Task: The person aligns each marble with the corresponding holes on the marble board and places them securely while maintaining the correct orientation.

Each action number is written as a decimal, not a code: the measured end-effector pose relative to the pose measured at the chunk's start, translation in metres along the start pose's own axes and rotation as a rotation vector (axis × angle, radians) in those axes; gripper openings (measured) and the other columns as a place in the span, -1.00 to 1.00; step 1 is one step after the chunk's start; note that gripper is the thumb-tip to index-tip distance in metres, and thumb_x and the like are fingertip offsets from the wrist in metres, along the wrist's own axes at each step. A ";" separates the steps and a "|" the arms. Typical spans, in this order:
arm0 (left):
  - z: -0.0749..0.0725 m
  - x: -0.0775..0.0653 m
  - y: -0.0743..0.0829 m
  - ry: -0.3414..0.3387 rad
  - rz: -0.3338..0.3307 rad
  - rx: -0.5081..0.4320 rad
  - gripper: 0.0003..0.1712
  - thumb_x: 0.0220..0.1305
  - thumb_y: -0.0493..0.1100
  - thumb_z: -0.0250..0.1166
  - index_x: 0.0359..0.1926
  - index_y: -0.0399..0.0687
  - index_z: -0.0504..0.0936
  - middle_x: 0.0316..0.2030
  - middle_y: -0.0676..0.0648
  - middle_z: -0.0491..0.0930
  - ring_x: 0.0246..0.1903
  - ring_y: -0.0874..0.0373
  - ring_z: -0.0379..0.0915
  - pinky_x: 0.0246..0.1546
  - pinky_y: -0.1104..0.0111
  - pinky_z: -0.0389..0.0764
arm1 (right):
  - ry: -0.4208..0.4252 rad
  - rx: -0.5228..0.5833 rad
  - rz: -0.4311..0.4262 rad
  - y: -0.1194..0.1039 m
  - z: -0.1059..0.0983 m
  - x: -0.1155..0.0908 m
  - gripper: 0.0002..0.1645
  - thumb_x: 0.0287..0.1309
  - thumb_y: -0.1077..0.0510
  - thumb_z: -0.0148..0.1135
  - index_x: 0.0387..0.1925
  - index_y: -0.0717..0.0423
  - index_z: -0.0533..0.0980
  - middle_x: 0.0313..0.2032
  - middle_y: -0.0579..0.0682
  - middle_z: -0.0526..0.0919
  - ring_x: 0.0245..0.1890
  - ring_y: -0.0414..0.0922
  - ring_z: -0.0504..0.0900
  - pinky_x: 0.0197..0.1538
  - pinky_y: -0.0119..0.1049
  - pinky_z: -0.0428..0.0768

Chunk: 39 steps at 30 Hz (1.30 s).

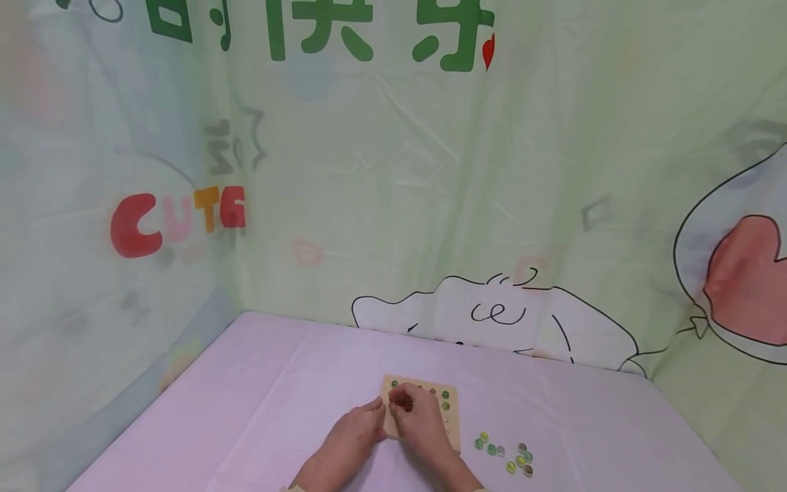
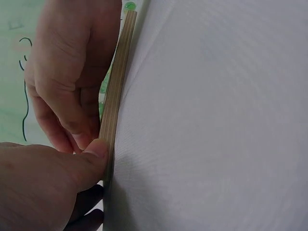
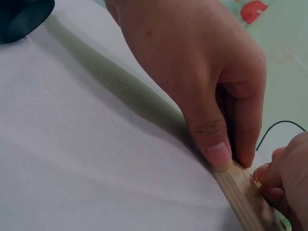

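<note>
A square wooden board (image 1: pixel 453 437) lies on the table with several glass marbles set in hollows along its far and right sides. My left hand (image 1: pixel 353 437) grips its left edge; in the left wrist view that hand (image 2: pixel 43 185) has its thumb against the layered wood edge (image 2: pixel 115 82). Over the board's left part is my right hand (image 1: pixel 423 420), fingers curled together. In the right wrist view the right hand (image 3: pixel 293 178) pinches a small shiny marble (image 3: pixel 256 175), partly hidden by the fingers, beside the left hand (image 3: pixel 192 72).
Several loose marbles (image 1: pixel 501 451), green, yellow, clear and brown, lie on the pale tablecloth (image 1: pixel 295 383) to the right of the board. A printed curtain (image 1: pixel 393 205) hangs behind and beside the table. A dark rounded object (image 3: pixel 21 19) shows at the right wrist view's upper left.
</note>
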<state>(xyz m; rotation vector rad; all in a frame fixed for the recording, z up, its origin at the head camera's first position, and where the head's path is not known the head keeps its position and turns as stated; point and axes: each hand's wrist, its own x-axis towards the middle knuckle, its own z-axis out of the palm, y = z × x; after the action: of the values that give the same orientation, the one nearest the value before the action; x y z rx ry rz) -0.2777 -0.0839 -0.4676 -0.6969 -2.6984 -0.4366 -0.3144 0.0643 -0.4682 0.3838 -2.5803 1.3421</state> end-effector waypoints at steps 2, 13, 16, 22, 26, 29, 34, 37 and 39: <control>0.000 0.001 0.000 0.008 0.005 0.009 -0.79 0.14 -0.16 0.43 -0.28 -0.10 0.56 0.04 -0.22 0.68 -0.06 -0.03 0.70 -0.20 0.32 0.80 | 0.001 -0.008 -0.007 0.001 0.000 0.000 -0.79 0.09 0.40 0.31 -0.23 0.12 0.63 -0.33 -0.05 0.72 -0.34 -0.28 0.60 -0.08 -0.27 0.69; -0.001 0.004 0.002 -0.022 -0.024 0.004 -0.81 0.15 -0.17 0.43 -0.34 -0.06 0.55 0.01 -0.18 0.69 -0.06 0.00 0.70 -0.23 0.32 0.80 | -0.006 -0.002 -0.037 0.004 0.000 0.000 -0.73 0.05 0.47 0.25 -0.21 0.16 0.62 -0.35 -0.07 0.70 -0.34 -0.22 0.62 -0.26 -0.50 0.66; -0.001 0.004 0.002 -0.030 -0.028 -0.008 -0.81 0.15 -0.17 0.43 -0.36 -0.05 0.54 0.00 -0.17 0.69 -0.08 0.01 0.70 -0.24 0.33 0.79 | -0.008 -0.010 -0.037 0.004 -0.001 0.000 -0.72 0.06 0.47 0.24 -0.20 0.16 0.63 -0.34 -0.08 0.70 -0.33 -0.23 0.61 -0.24 -0.48 0.68; 0.000 0.005 0.002 -0.035 -0.034 -0.020 -0.81 0.16 -0.18 0.43 -0.38 -0.04 0.53 0.01 -0.17 0.69 -0.09 0.01 0.71 -0.26 0.33 0.79 | -0.023 -0.004 -0.027 0.004 -0.003 -0.002 -0.72 0.09 0.45 0.24 -0.17 0.14 0.62 -0.31 -0.08 0.70 -0.29 -0.24 0.61 -0.16 -0.42 0.71; 0.000 0.004 0.002 -0.030 -0.034 -0.017 -0.80 0.14 -0.18 0.43 -0.39 -0.04 0.52 0.02 -0.18 0.68 -0.09 -0.01 0.71 -0.27 0.32 0.79 | -0.027 0.015 -0.023 0.002 -0.005 -0.003 -0.73 0.11 0.44 0.24 -0.16 0.15 0.61 -0.28 -0.06 0.71 -0.26 -0.22 0.63 -0.13 -0.38 0.73; -0.001 0.004 0.003 -0.027 -0.033 -0.020 -0.79 0.14 -0.17 0.43 -0.40 -0.03 0.51 0.03 -0.19 0.68 -0.07 -0.03 0.70 -0.26 0.30 0.79 | -0.036 0.024 -0.003 0.001 -0.006 -0.004 -0.74 0.13 0.42 0.24 -0.14 0.16 0.61 -0.25 -0.04 0.71 -0.22 -0.20 0.65 -0.10 -0.35 0.75; -0.001 0.003 0.002 -0.029 -0.031 -0.021 -0.78 0.16 -0.17 0.42 -0.41 -0.03 0.50 0.04 -0.22 0.68 -0.07 -0.03 0.70 -0.26 0.30 0.79 | -0.042 0.034 0.002 -0.001 -0.009 -0.006 -0.76 0.16 0.40 0.26 -0.13 0.14 0.61 -0.22 -0.02 0.71 -0.18 -0.17 0.65 -0.08 -0.35 0.75; -0.002 0.002 0.002 -0.019 -0.023 -0.014 -0.77 0.16 -0.17 0.43 -0.41 -0.04 0.49 0.03 -0.22 0.68 -0.10 -0.02 0.71 -0.31 0.32 0.79 | -0.035 0.037 -0.013 -0.001 -0.010 -0.007 -0.77 0.16 0.39 0.27 -0.15 0.12 0.62 -0.21 -0.02 0.71 -0.18 -0.18 0.64 -0.09 -0.37 0.74; -0.002 0.002 0.002 -0.016 -0.023 -0.009 -0.77 0.16 -0.17 0.43 -0.40 -0.05 0.49 0.02 -0.22 0.69 -0.11 -0.02 0.72 -0.33 0.32 0.78 | -0.028 0.034 -0.018 -0.001 -0.011 -0.008 -0.78 0.16 0.39 0.27 -0.16 0.11 0.62 -0.22 -0.04 0.71 -0.18 -0.19 0.64 -0.11 -0.39 0.73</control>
<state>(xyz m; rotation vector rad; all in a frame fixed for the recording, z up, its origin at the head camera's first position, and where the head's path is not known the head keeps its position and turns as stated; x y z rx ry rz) -0.2775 -0.0821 -0.4651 -0.6753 -2.7231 -0.4516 -0.3060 0.0743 -0.4635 0.4341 -2.5735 1.3855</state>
